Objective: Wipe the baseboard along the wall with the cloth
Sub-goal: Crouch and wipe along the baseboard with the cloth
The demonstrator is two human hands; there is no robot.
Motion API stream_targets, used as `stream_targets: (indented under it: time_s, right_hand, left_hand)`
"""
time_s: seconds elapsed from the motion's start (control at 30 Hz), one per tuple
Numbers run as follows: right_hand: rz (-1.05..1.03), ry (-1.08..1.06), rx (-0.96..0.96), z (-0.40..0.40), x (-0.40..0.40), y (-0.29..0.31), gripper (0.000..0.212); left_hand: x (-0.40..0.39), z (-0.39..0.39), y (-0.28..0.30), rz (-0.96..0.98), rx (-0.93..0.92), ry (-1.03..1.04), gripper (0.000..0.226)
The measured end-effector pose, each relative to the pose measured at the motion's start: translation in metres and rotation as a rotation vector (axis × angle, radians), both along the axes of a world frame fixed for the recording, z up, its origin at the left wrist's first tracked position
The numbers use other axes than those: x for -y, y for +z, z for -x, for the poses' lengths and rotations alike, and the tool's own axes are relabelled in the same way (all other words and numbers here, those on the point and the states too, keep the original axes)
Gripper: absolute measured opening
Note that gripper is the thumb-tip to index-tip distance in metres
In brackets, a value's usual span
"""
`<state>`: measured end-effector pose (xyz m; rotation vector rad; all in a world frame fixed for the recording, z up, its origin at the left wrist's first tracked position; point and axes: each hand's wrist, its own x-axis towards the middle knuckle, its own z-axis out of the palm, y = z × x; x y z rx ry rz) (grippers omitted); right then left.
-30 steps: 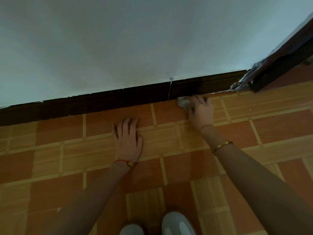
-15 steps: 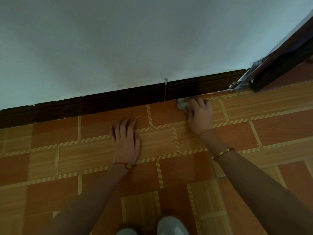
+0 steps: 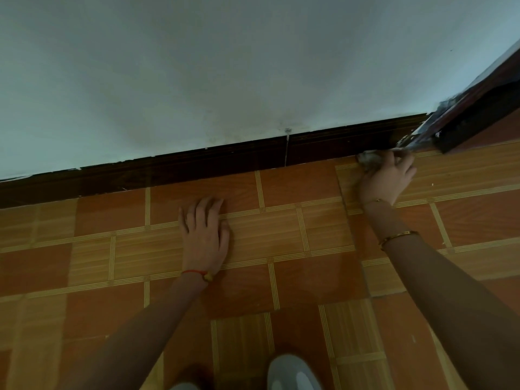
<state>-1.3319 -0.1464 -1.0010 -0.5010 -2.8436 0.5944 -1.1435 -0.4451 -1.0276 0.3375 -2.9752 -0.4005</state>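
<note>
Cloth (image 3: 371, 158) bunched in right hand (image 3: 387, 178) against baseboard (image 3: 197, 167); left hand (image 3: 204, 237) flat on floor (image 3: 281, 277).

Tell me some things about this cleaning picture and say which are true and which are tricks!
1. The right hand holds a pale cloth against the bottom of the dark baseboard. True.
2. The left hand is holding a spray bottle. False: it lies flat on the tiled floor and holds nothing.
3. The cloth is near the door frame at the right end of the baseboard. True.
4. The wall is bright red. False: it is pale, whitish.
5. The right wrist wears a gold bangle. True.
6. The cloth is by the seam in the baseboard. False: it is well to the right of it.
</note>
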Motion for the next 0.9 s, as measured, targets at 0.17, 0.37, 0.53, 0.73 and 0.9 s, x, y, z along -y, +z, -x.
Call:
stream_targets:
  time_s: [0.17,0.37,0.53,0.73,0.9]
  right_hand:
    - [0.091,0.261,-0.093,-0.036,0.065,-0.012,0.032]
    - [0.162,0.719,-0.043,-0.075,0.167,-0.014,0.031]
    - [0.116,0.72,-0.063,-0.071,0.162,-0.011,0.031]
    - [0.067,0.316,-0.063,-0.056,0.132,-0.007,0.035]
    - [0.061,0.306,-0.045,-0.07,0.168,-0.008,0.033]
  left_hand:
    - [0.019,-0.01,-0.002,0.003,0.015,0.055,0.051]
    - [0.033,-0.016,0.002,-0.021,-0.007,0.155,0.051]
    - [0.054,-0.028,0.002,-0.017,-0.015,0.207,0.049]
    - [0.085,-0.044,0.001,-0.009,-0.027,0.247,0.046]
    - [0.101,-0.054,-0.003,-0.034,0.001,0.266,0.053]
